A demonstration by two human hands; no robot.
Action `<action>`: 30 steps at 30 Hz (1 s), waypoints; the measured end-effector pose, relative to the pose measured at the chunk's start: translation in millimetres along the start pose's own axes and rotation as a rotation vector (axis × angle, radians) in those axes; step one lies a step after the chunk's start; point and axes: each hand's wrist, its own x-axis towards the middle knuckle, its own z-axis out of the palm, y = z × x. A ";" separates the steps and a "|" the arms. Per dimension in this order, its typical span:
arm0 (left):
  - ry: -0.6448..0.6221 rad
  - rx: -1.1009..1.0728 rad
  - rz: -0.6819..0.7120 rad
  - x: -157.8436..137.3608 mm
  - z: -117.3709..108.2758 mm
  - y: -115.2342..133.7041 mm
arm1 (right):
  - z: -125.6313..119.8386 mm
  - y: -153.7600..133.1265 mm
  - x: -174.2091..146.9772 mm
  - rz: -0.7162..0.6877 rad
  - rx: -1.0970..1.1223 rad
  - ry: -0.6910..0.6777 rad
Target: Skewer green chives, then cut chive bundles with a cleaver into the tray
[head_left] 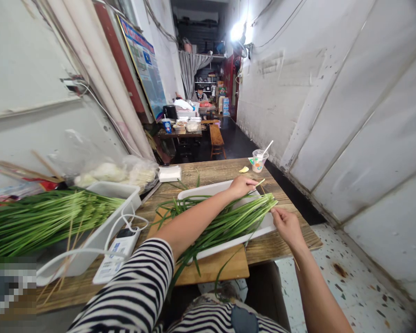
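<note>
A bundle of long green garlic chives (229,219) lies in a white plastic tray (215,250), pale stem ends toward the right. Over the tray's far side, my left hand (242,187) pinches the pale end of a chive stalk (260,183). My right hand (287,225) is closed by the tray's right end, beside the stem ends. A thin wooden skewer (296,265) sticks out below it, and a thin piece shows between the two hands. The right fingers appear to grip this skewer; its middle is hidden.
Left stands a white bin (104,240) of chives with loose skewers (67,249) against it. Beside it are a white power strip (116,254) and cable. A tissue pack (170,174) and plastic cup (259,162) sit at the table's far edge. A wooden board (211,268) lies under the tray.
</note>
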 end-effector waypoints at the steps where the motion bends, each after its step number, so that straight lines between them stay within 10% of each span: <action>1: -0.003 0.004 0.007 -0.4 -1.0 0.0 | -0.1 0.1 -0.1 0.001 -0.005 0.000; 13: -0.294 0.037 0.291 -18.9 -2.8 8.5 | 2.3 1.7 -1.8 -0.010 0.008 0.049; 20: -0.101 0.443 -0.063 3.3 -38.1 -14.1 | 2.8 2.7 -7.5 -0.001 -0.034 0.045; 30: -0.183 0.391 -0.134 -7.3 -4.7 -37.2 | 1.3 5.0 -6.8 0.003 -0.009 0.028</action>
